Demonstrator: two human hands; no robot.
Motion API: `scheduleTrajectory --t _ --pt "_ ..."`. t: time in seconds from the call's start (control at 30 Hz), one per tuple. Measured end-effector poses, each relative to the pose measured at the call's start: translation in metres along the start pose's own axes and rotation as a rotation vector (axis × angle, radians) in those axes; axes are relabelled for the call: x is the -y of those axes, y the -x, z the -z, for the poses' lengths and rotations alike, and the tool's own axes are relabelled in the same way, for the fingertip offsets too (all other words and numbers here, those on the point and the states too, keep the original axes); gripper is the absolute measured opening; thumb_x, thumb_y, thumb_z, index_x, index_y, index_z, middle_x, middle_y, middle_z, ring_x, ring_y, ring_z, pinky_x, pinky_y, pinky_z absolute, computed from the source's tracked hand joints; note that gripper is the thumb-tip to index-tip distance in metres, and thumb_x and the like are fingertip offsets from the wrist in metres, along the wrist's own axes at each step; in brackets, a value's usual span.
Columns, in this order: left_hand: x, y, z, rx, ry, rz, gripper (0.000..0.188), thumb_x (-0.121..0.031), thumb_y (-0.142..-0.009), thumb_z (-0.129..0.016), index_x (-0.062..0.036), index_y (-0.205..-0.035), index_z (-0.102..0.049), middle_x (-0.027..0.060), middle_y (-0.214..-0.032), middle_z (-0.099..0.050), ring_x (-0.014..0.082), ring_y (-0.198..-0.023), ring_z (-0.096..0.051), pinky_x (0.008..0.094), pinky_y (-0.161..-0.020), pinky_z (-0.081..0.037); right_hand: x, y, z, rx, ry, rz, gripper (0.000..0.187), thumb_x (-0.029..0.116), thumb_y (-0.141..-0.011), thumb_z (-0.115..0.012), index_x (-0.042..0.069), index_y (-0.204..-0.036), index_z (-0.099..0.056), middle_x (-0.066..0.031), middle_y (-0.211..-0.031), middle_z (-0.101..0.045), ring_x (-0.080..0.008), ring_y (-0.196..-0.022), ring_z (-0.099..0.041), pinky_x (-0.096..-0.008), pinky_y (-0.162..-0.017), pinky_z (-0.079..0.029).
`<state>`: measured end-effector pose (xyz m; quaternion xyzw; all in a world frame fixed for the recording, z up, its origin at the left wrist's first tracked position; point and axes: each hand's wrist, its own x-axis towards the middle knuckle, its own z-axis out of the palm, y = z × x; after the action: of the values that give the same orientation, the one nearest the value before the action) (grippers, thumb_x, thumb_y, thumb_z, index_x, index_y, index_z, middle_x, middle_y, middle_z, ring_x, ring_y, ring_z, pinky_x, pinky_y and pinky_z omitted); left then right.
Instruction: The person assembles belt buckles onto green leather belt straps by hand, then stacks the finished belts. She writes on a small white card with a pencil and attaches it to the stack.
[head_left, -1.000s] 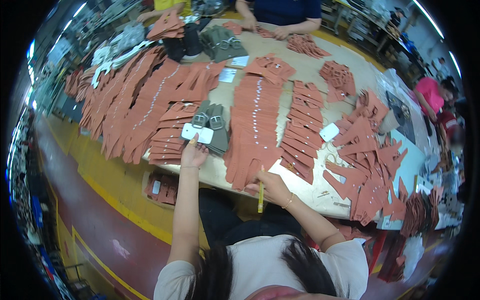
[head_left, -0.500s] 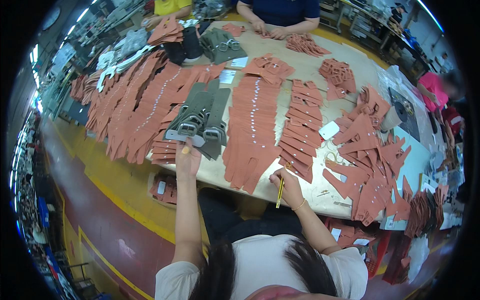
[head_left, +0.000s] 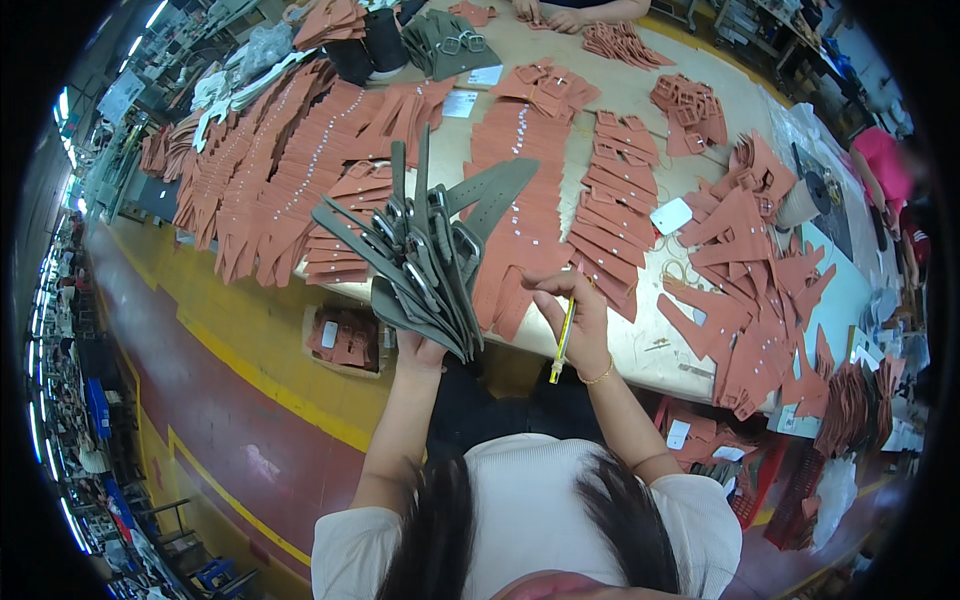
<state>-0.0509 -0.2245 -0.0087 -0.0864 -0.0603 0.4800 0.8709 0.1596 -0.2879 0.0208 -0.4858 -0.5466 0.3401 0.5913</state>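
My left hand (head_left: 420,347) grips the lower end of a bundle of dark green buckled straps (head_left: 462,285), lifted off the table near its front edge. The metal buckles cluster in the middle, and several strap ends fan outward. My right hand (head_left: 588,322), right of the bundle, has its fingers curled around a slim yellow pen (head_left: 563,345) pointing down toward me. Its thumb and index finger stretch toward the bundle without touching it. Behind the bundle, a long row of overlapping terracotta pieces (head_left: 512,225) lies on the table.
More terracotta rows (head_left: 300,190) cover the left side, with loose piles (head_left: 745,290) at right. A green buckled stack (head_left: 450,50) lies farther back, near dark cones (head_left: 380,45). A white tag (head_left: 670,216) rests between rows. Across the table another person's hands (head_left: 545,14) work.
My left hand has lifted the green straps off the table toward me, and they have fanned out. My right hand has risen slightly, still holding the pen. The head view has shifted.
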Motion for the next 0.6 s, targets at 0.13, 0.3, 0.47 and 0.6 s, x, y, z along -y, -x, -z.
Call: scheduleTrajectory --t 0.13,0.3,0.47,0.6 --pt "0.015 0.003 0.002 -0.03 0.068 0.012 0.037 -0.028 -0.094 -0.055 -0.0043 -0.122 -0.059 0.0143 -0.124 -0.061 0.0287 -0.115 -0.058 0.0436 -0.098 -0.048 0.016 -0.009 -0.004 -0.046 0.041 0.327 0.02 0.006 -0.085 -0.068 0.006 -0.098 -0.053 -0.0142 -0.107 -0.065 -0.0231 -0.095 -0.061 -0.0331 -0.081 -0.047" --pt "0.027 0.009 -0.003 -0.144 -0.04 -0.062 0.03 -0.023 -0.095 -0.054 -0.0015 -0.116 -0.059 0.0164 -0.115 -0.063 0.0287 -0.104 -0.063 0.0403 -0.087 -0.055 0.034 -0.019 -0.01 -0.081 0.108 0.548 0.024 0.005 -0.077 -0.074 0.008 -0.093 -0.057 -0.0092 -0.106 -0.068 -0.0254 -0.09 -0.058 -0.0358 -0.083 -0.046" --pt "0.027 0.006 0.002 -0.004 0.046 0.047 0.037 -0.027 -0.095 -0.053 -0.0032 -0.122 -0.059 0.0144 -0.122 -0.062 0.0277 -0.113 -0.059 0.0418 -0.098 -0.048 0.044 -0.019 -0.013 -0.002 0.126 0.656 0.025 0.008 -0.08 -0.07 0.012 -0.099 -0.053 -0.0093 -0.107 -0.068 -0.0264 -0.095 -0.054 -0.0375 -0.083 -0.043" --pt "0.024 0.01 0.01 -0.037 -0.018 0.055 0.037 -0.029 -0.096 -0.051 -0.003 -0.122 -0.058 0.0149 -0.121 -0.062 0.0294 -0.111 -0.06 0.0427 -0.096 -0.05 0.047 -0.017 -0.015 0.046 0.177 0.707 0.027 0.014 -0.082 -0.069 0.014 -0.103 -0.052 -0.0087 -0.109 -0.069 -0.0261 -0.1 -0.051 -0.039 -0.082 -0.041"
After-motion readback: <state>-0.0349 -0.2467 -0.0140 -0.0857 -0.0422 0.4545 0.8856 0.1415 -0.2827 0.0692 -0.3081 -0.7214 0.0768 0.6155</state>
